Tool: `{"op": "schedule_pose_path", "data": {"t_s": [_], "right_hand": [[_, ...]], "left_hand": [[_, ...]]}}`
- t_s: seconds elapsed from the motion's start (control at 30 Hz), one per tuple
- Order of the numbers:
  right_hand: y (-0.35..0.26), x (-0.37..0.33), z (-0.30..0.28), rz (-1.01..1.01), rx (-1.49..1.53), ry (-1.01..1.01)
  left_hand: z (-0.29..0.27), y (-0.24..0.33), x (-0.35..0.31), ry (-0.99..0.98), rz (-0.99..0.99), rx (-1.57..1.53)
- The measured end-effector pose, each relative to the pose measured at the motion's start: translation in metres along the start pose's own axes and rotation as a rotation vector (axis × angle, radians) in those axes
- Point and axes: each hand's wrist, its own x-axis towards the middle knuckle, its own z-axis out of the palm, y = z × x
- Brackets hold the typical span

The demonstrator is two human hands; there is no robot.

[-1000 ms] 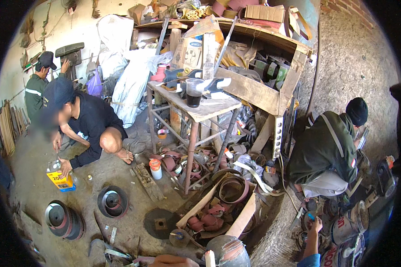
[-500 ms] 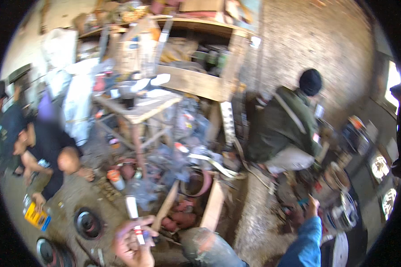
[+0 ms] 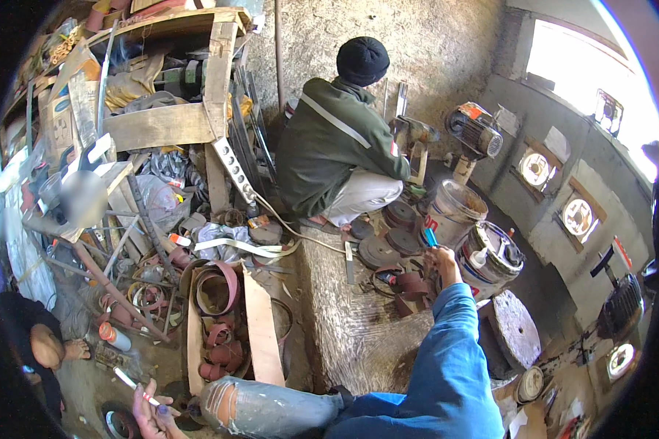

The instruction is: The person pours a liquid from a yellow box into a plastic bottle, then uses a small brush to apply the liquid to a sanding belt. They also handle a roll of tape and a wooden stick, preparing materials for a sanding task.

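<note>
In my left hand (image 3: 154, 421), low at the left beside my torn-jeans knee, is a slim white stick with a red band (image 3: 127, 379); its exact kind is unclear. My right hand (image 3: 442, 263) reaches forward at the end of a blue sleeve, its fingers closed on a small turquoise object (image 3: 430, 236). That hand is just left of a lidded bucket (image 3: 490, 256) and above loose reddish abrasive belts (image 3: 411, 287). Dark round discs (image 3: 379, 251) lie on the ground past it.
A person (image 3: 340, 150) in a dark cap and green jacket crouches ahead. A long box of abrasive belts (image 3: 260, 314) stands by my knee. A power strip (image 3: 231, 164) trails a cable. Motors (image 3: 476, 132) line the right side. Another person's bare foot (image 3: 77, 349) is at the left.
My view has swung to the right, so the crouching person and buckets now sit nearer the middle. My right hand has come up higher in view, showing the turquoise object. My left hand still holds the stick.
</note>
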Motion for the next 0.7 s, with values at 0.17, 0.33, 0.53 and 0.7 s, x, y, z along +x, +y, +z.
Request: {"op": "schedule_pose_path", "data": {"t_s": [0.17, 0.33, 0.53, 0.7], "right_hand": [[-0.003, 0.009, -0.011, -0.032, -0.115, 0.048], [-0.011, 0.016, -0.011, -0.098, -0.172, 0.064], [-0.030, 0.022, -0.006, -0.120, -0.181, 0.157], [-0.040, 0.024, 0.003, -0.105, -0.217, 0.254]], "left_hand": [[-0.003, -0.004, -0.003, 0.034, 0.081, 0.046], [-0.004, -0.006, 0.006, 0.095, 0.136, 0.176], [0.007, -0.007, 0.013, 0.114, 0.142, 0.225], [0.021, -0.007, 0.014, 0.121, 0.144, 0.258]]}}
